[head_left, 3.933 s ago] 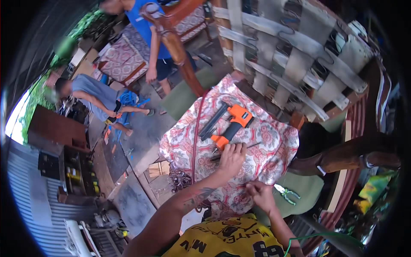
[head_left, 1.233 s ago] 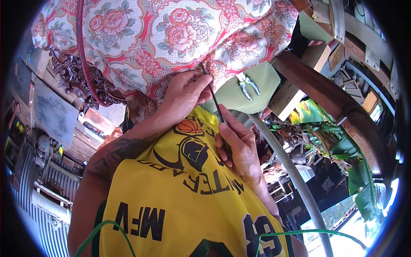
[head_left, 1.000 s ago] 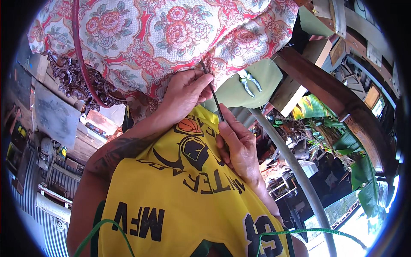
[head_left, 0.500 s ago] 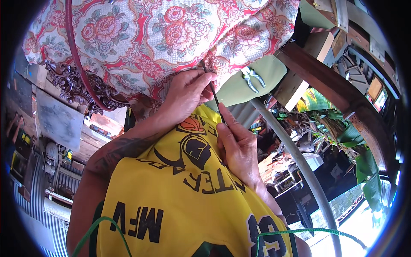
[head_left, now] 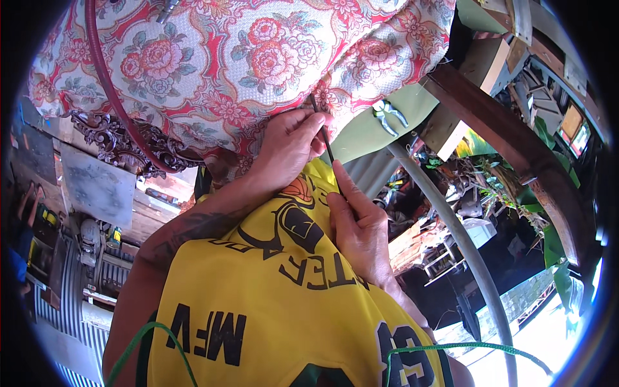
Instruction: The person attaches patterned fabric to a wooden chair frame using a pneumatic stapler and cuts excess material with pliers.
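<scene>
Floral upholstery fabric (head_left: 213, 71), white with red and pink roses, covers the piece of furniture in front of me. My left hand (head_left: 293, 138) is closed at the fabric's lower edge, thumb and fingers pinched on it. A thin dark rod-like tool (head_left: 325, 137) runs past the left fingertips, its far tip at the fabric. Lower down, my right hand (head_left: 361, 226) grips the tool's near end, forefinger stretched along it; any handle is hidden in the palm. Just right of the fabric, pliers (head_left: 390, 118) with light grips lie on a pale green surface (head_left: 358, 138).
A dark red hose (head_left: 106, 84) hangs over the fabric at left, near a metal fitting (head_left: 167, 11). Dark carved wood (head_left: 122, 142) shows beneath the fabric. At right are a curved wooden piece (head_left: 516, 142) and a grey pipe (head_left: 451, 238).
The view has shifted slightly, so the scene sits a little lower and further right. Both hands keep their grips, and the tool stays at the fabric edge.
</scene>
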### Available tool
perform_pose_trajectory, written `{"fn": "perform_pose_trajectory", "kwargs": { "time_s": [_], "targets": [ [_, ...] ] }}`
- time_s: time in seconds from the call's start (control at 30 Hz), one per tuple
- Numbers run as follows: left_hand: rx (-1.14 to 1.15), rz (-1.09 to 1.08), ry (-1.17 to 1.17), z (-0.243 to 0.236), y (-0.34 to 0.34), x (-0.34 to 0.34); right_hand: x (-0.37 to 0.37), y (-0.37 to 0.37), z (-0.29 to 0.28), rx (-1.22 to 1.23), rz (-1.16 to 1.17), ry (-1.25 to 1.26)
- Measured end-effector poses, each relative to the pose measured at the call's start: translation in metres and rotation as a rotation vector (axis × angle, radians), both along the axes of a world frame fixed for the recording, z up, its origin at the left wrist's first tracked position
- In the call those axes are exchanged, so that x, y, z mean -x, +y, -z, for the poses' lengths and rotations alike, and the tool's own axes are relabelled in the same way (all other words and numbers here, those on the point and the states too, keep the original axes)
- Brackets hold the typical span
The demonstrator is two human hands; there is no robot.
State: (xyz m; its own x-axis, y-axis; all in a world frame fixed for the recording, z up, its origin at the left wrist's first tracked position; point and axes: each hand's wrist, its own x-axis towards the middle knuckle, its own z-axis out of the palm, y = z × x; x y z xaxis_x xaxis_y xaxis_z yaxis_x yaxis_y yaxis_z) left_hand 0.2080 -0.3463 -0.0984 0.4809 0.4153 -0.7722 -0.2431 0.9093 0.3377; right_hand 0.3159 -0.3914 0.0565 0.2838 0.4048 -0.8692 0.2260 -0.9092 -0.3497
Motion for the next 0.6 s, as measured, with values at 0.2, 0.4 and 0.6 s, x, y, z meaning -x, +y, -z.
{"fn": "perform_pose_trajectory", "kwargs": {
  "time_s": [0.2, 0.4, 0.6],
  "targets": [
    [0.045, -0.130, -0.050, 0.004, -0.004, -0.004, 0.003, 0.001, 0.006, -0.035, -0.024, -0.048],
    [0.082, -0.101, 0.006, -0.002, -0.001, -0.005, -0.008, 0.005, 0.008, -0.005, -0.132, -0.047],
    [0.081, -0.062, 0.039, -0.005, 0.002, -0.006, -0.028, 0.004, 0.015, 0.252, 0.177, 0.112]
  ]
}}
